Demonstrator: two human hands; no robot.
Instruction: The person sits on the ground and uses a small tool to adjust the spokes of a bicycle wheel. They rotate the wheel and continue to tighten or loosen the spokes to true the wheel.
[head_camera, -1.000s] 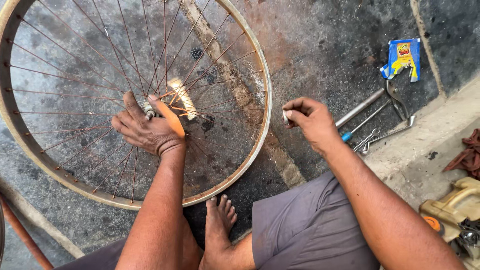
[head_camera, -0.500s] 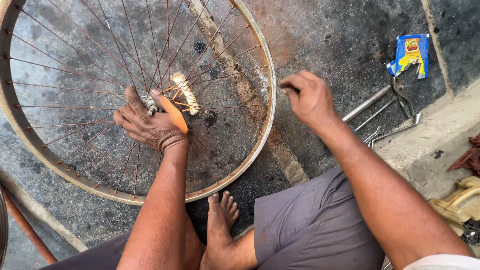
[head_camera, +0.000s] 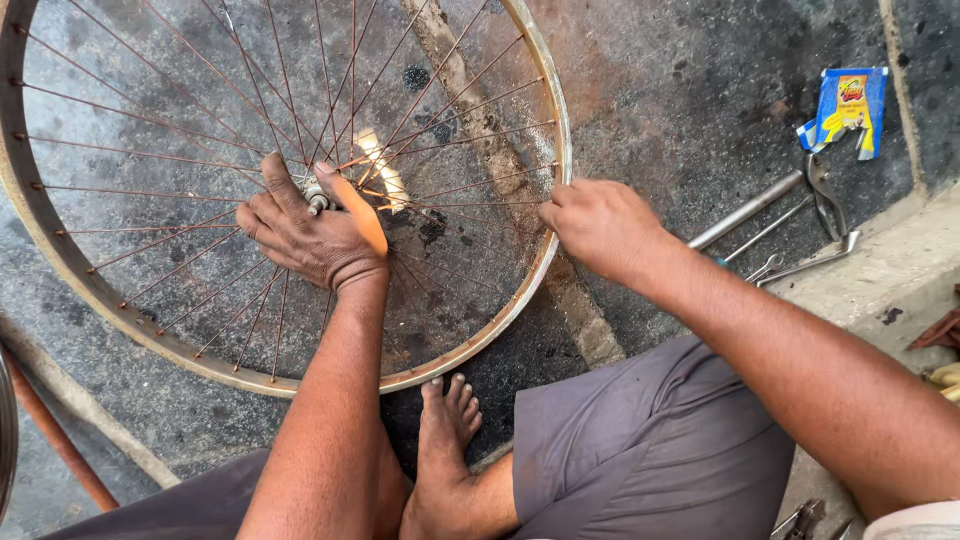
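The bicycle wheel (head_camera: 285, 195) lies flat on the dark ground (head_camera: 700, 130), its rusty spokes (head_camera: 150, 180) running from the metal rim (head_camera: 545, 110) to the hub (head_camera: 318, 198) at the centre. The left hand (head_camera: 310, 235) rests on the hub, palm down, with the fingers spread over the spokes and the thumb extended along the near side of the hub; it grips nothing else that can be seen. The right hand (head_camera: 600, 228) sits at the rim's right edge, fingers curled narrow with the fingertips pinched together against the rim; whether a small part sits between them cannot be told. A bare foot (head_camera: 445, 440) is placed just below the rim's lower edge, beside the grey trouser leg (head_camera: 640, 450). To the right of the rim, well apart from it, a metal rod (head_camera: 745, 210) and several hand tools (head_camera: 815, 230) lie together on the ground. Further right and above these, a blue and yellow packet (head_camera: 845, 105) lies flat. A reddish bar (head_camera: 60, 440) runs diagonally below the rim's lower left section.
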